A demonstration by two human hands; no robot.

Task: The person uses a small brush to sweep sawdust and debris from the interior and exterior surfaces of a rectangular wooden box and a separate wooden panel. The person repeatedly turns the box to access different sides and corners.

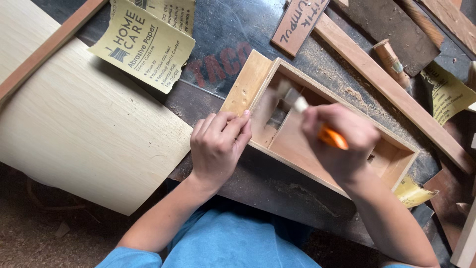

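We found the open wooden box (317,134) lying slantwise on the dark desk (277,183), sawdust scattered round it. Our right hand (342,141) was clenched about a brush with an orange handle (331,137), its pale, blurred bristles inside the box near the upper-left corner. Our left hand (218,144) rested on the box's left end, fingers (233,124) pressed flat on the rim, grasping nothing. A pale board (84,129) lay just left of the box; a yellow sheet of sandpaper (144,42) sat above it. A long wooden strip (391,89) ran well beyond the box's far side.
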